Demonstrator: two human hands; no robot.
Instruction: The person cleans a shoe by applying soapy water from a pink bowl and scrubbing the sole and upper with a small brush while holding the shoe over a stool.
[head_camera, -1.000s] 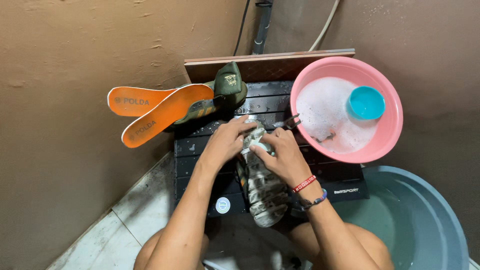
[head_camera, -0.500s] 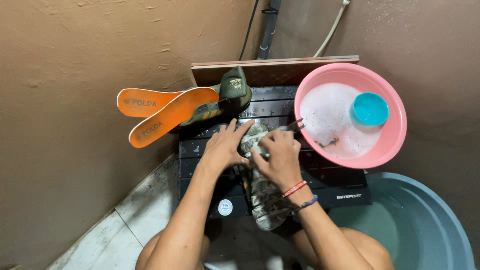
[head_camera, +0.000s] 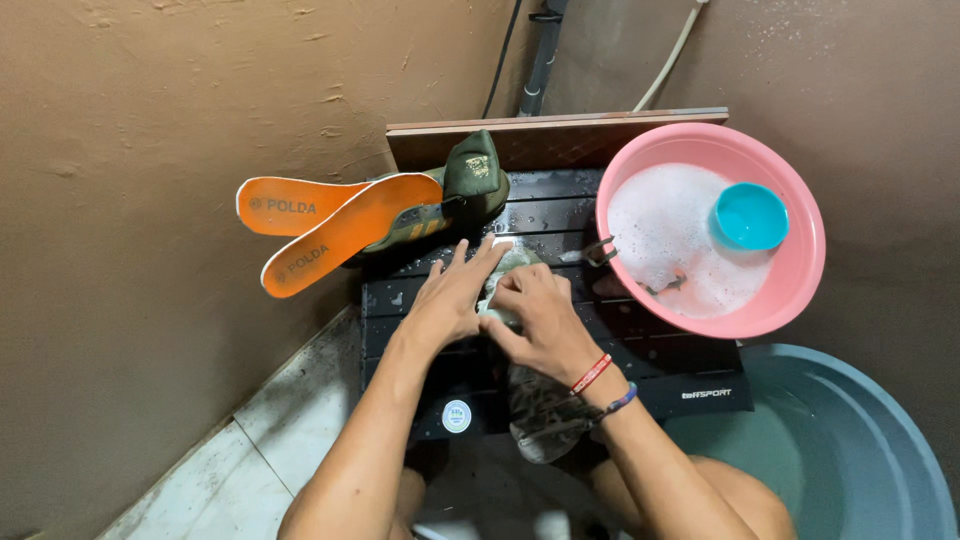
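Shoe (head_camera: 540, 410) lies sole-up on black crate (head_camera: 700, 385), toe twd wall. L hand (head_camera: 445, 295) flat & open, pinning it; R hand (head_camera: 540, 320) fisted on brush, prob. Best w/ short firm strokes, L pressing so shoe won't slide; suds basin (head_camera: 800, 290) near.

Take the slatted desk (head_camera: 640, 345) as the landmark. A shoe (head_camera: 540, 405) lies on it near the middle, its near end hanging over the front edge. The left hand (head_camera: 450, 295) rests flat on the desk just left of the shoe's far end; the right hand (head_camera: 540, 320) sits on the shoe itself. On the desk's right part stands a basin (head_camera: 800, 280), with a small bowl (head_camera: 748, 216) in it. At the back left corner a second shoe (head_camera: 470, 185) stands, and two insoles (head_camera: 330, 225) jut out past the desk's left edge. A board (head_camera: 560, 135) stands behind the desk against the wall. A tub (head_camera: 850, 450) sits right of the desk's front.
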